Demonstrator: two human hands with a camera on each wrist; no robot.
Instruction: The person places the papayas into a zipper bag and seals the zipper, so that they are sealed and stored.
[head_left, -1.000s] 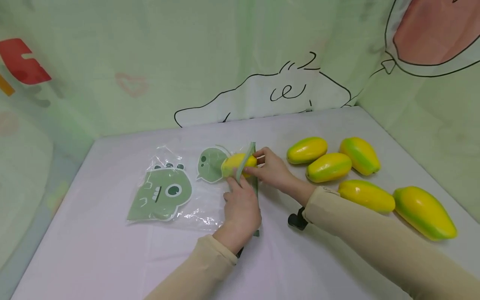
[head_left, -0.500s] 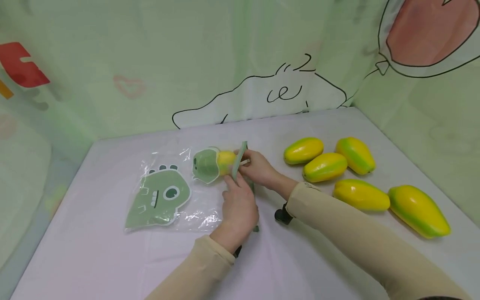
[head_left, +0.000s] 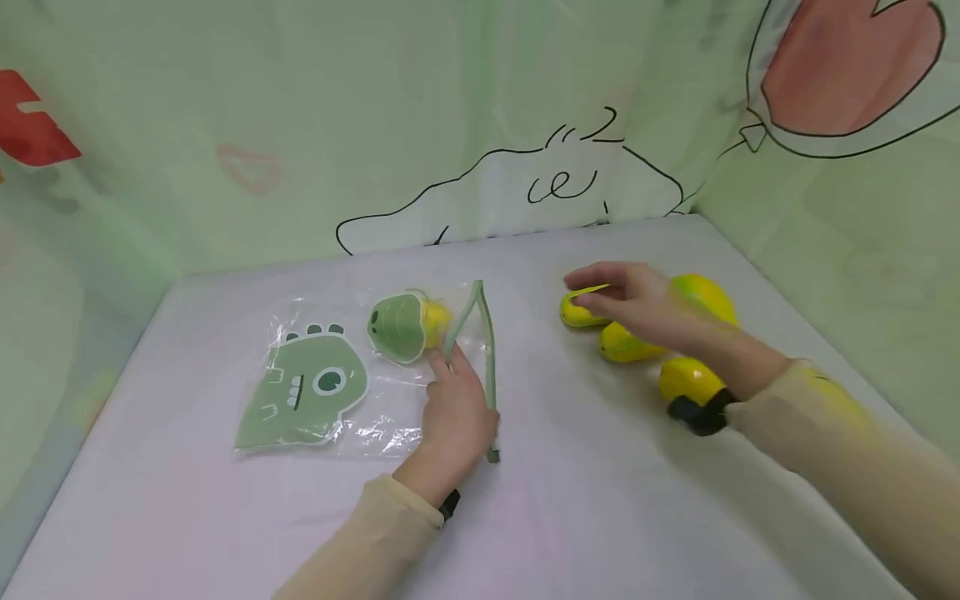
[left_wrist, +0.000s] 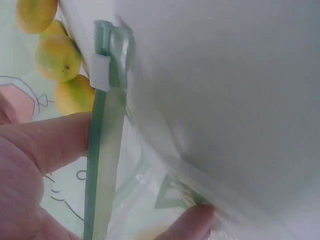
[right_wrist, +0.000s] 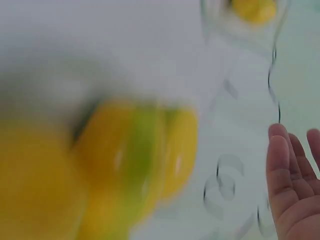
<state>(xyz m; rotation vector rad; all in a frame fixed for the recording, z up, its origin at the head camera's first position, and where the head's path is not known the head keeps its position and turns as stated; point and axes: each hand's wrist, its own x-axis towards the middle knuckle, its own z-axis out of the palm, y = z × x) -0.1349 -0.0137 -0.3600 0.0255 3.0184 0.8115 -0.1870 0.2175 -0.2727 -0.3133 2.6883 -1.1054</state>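
A clear plastic zip bag with a green dinosaur print lies flat on the table. One yellow-green papaya sits inside it, near the mouth. My left hand pinches the upper green zip strip and holds the mouth lifted apart. In the left wrist view, thumb and finger hold that zip strip, and its white slider shows. My right hand hovers with straight fingers over the loose papayas and holds nothing. In the right wrist view those papayas are blurred.
Several loose papayas lie at the right of the table, one behind my right hand and one by my wrist. Printed green curtains wall in the back and both sides.
My right hand let go of the papaya inside the bag and swung right to the loose papayas. The left hand keeps hold of the zip edge.
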